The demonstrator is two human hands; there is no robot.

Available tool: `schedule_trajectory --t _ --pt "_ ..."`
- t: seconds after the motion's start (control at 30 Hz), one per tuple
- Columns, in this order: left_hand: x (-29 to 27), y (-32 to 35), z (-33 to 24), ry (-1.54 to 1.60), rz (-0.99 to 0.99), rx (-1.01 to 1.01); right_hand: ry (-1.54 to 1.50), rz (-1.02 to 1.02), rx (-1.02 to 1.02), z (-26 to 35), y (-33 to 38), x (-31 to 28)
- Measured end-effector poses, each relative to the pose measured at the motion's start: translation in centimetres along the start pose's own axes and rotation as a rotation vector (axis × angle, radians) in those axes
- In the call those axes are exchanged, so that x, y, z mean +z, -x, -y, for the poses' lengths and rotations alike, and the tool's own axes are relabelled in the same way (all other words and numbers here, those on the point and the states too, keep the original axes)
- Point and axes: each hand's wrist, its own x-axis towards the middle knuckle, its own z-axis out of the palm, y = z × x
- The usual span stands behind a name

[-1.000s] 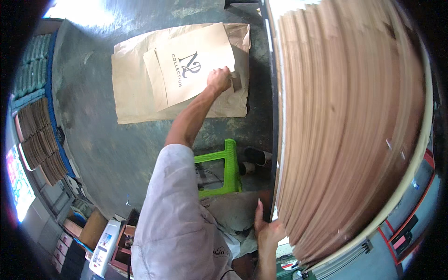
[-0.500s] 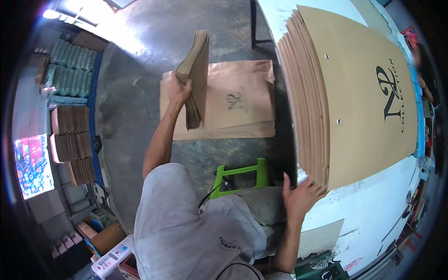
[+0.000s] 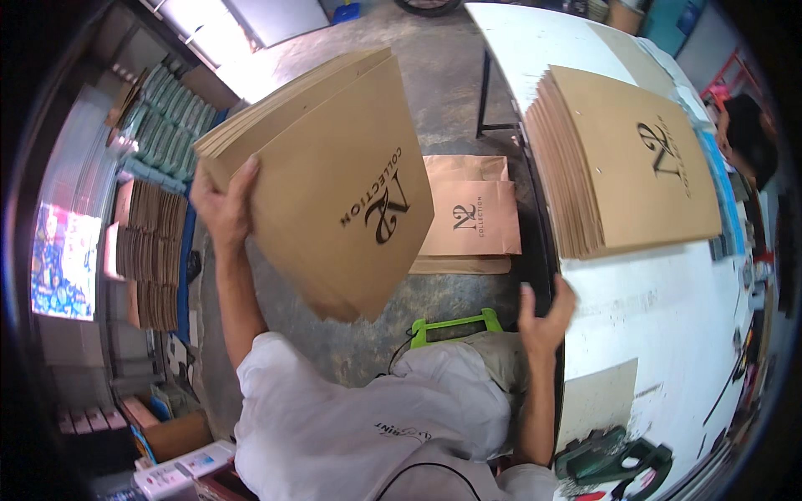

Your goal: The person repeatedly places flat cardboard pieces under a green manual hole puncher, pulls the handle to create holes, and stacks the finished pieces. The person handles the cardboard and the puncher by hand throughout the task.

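My left hand (image 3: 224,204) is closed on one edge of a thick bundle of flat brown paper bags (image 3: 334,188). The bundle is raised and tilted, its printed face turned toward me and its layered edges fanning slightly at the upper left. My right hand (image 3: 547,321) holds nothing, thumb and fingers apart, beside the white table's edge. Just beyond it, a tall stack of similar brown bags (image 3: 643,159) lies on the table, with black print and small eyelets on top. Below the raised bundle, more paper bags (image 3: 493,225) lie on the floor, partly hidden by it.
The long white table (image 3: 601,321) runs along my right, with a grey board (image 3: 597,401) and a dark green tool (image 3: 614,459) on its near part. A bright green stool (image 3: 455,326) stands by my legs. Stacked brown bundles (image 3: 146,250) line the left. Another person (image 3: 748,138) is at far right.
My left hand has brought the bundle nearer and turned it so its printed face shows. My right hand has come away from the table stack's corner. The view has shifted.
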Motion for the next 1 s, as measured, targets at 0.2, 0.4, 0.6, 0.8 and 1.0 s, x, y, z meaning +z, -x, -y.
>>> schedule_trajectory --t 0.2,0.4,0.6,0.8,1.0 --pt "-8.0 0.7 -2.8 0.078 -0.097 -0.01 -0.458 0.151 0.011 2.4 0.1 2.7" --pt "-5.9 -2.6 -0.8 0.274 -0.211 0.093 -0.903 0.356 -0.105 0.7 3.5 -5.3" --pt "6.3 -8.9 -5.8 0.662 0.283 0.169 -1.37 -0.054 0.255 4.0 10.8 -12.2" --pt "22.5 2.7 -22.7 0.632 1.015 -0.026 -1.304 -0.602 0.438 2.1 15.1 -14.5" --pt "31.0 10.1 -18.6 0.753 1.079 -0.217 -0.842 -0.52 0.585 -0.9 20.8 -17.2"
